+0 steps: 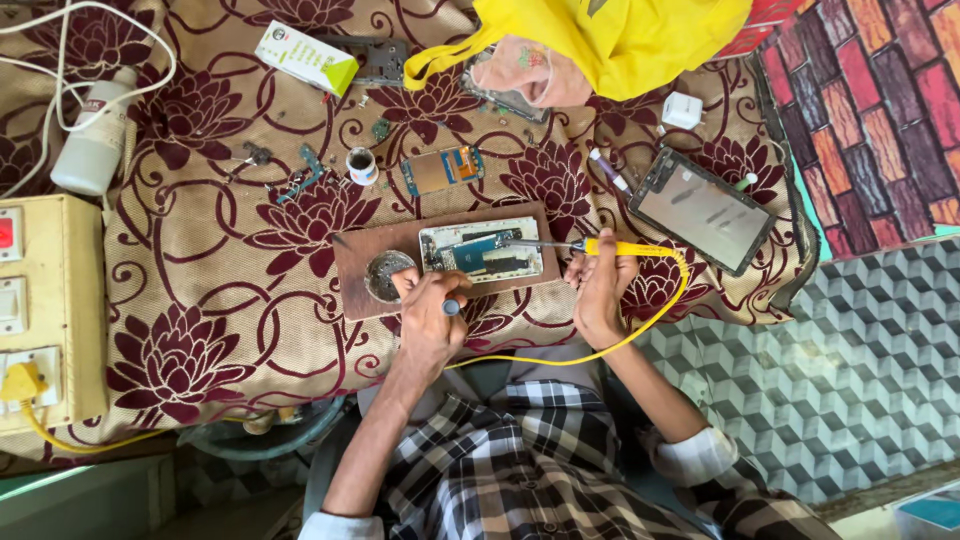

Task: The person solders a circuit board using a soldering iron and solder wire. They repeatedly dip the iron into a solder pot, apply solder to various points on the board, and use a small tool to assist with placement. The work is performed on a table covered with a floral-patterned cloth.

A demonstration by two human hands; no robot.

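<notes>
Under everything lies the table (230, 300), covered by a beige cloth with maroon flowers, and at nine o'clock stands a cream switch box (40, 310) with a yellow plug at its lower corner. A yellow bag (620, 35) slumps at twelve o'clock, and at two o'clock a dark phone screen panel (703, 210) lies flat on the cloth. In the middle sits a brown wooden board (350, 265), and on it rests an opened phone (482, 250) with its circuit board showing; that is the thing I am working on, dead centre, just ahead of both my hands. My left hand (428, 320) is at six o'clock from the phone, fingers curled narrow around a small grey-tipped tool, beside a round metal tin (386, 275) on the board's left part. My right hand (600, 290) sits at four o'clock from the phone, closed around the yellow handle of a soldering iron (575, 246), whose metal tip reaches over the phone's right end and whose yellow cord loops back toward my lap. At ten o'clock a white plastic bottle (95, 135) lies on its side, a small white and green box (305, 58) lies at eleven, and a loose blue circuit board (442, 169) rests just beyond the wooden board.
</notes>
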